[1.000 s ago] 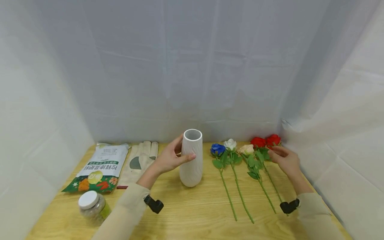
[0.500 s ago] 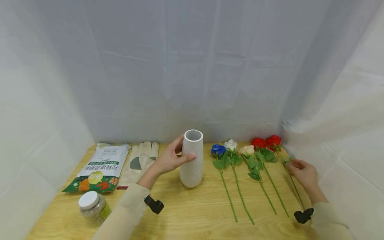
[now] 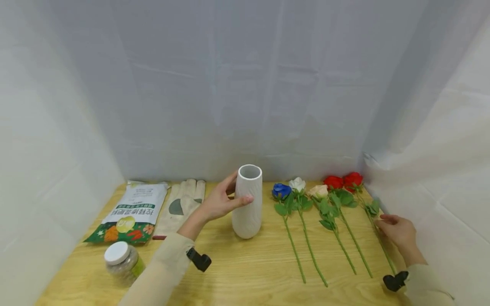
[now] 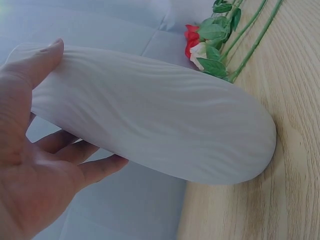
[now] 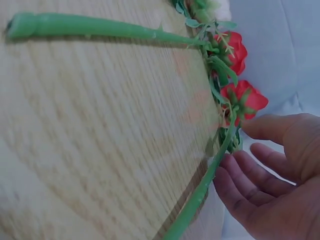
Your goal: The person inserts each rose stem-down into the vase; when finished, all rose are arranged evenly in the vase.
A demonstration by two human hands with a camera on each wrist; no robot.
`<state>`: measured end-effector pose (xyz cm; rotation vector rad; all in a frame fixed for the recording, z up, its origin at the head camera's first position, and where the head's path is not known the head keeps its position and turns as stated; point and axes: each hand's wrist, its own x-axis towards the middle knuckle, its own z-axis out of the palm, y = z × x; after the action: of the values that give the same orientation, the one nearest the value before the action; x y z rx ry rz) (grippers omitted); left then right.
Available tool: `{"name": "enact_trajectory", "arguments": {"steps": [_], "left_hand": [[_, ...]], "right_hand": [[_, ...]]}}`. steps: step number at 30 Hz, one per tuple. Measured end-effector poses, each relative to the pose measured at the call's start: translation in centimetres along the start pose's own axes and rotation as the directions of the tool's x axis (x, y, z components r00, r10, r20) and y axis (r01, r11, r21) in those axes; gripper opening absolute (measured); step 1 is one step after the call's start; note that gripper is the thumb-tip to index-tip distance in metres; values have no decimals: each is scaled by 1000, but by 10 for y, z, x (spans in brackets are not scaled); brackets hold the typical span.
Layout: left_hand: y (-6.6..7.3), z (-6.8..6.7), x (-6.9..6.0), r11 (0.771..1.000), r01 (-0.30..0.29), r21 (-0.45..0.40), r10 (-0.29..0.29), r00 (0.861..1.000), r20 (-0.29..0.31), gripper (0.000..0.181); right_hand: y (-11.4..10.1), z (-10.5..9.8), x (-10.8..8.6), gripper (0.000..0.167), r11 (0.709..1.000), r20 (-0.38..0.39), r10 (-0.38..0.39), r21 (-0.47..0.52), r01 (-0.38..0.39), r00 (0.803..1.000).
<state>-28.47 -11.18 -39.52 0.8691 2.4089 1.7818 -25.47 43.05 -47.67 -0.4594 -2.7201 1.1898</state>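
The white ribbed vase [image 3: 247,208] stands upright near the middle of the wooden table. My left hand [image 3: 219,204] grips its upper part from the left, with the thumb across the front. In the left wrist view, the vase [image 4: 165,115] fills the middle, and the left hand's [image 4: 40,165] fingers reach behind it. The rightmost red rose [image 3: 352,180] lies on the table with its stem pointing toward me. My right hand [image 3: 400,233] is at that stem, its fingertips beside it. In the right wrist view, the right hand's [image 5: 275,175] thumb and fingers are apart, not closed round the stem [image 5: 200,190].
Left of that rose lie another red rose [image 3: 334,182], a cream rose [image 3: 317,191], a white rose [image 3: 297,184] and a blue rose [image 3: 281,190]. On the left are a fertilizer bag [image 3: 132,212], work gloves [image 3: 183,206] and a white-lidded jar [image 3: 124,263]. White sheeting [image 3: 245,85] surrounds the table.
My right hand has moved from the red rose heads down and right along the rightmost stem, uncovering that rose's leaves. The left hand keeps its hold on the vase, which stays put.
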Motion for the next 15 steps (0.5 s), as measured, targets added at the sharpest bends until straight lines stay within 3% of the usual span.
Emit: {"name": "enact_trajectory", "arguments": {"steps": [9,15], "left_hand": [[-1,0,0,1000,-1,11,1,1000,4,90],[-1,0,0,1000,-5,19,5,1000,3,90]], "right_hand": [[2,-5,2,60,999,137,17,-39,-12,990],[2,-4,5,57,999,186,29,-45,-21,982]]}}
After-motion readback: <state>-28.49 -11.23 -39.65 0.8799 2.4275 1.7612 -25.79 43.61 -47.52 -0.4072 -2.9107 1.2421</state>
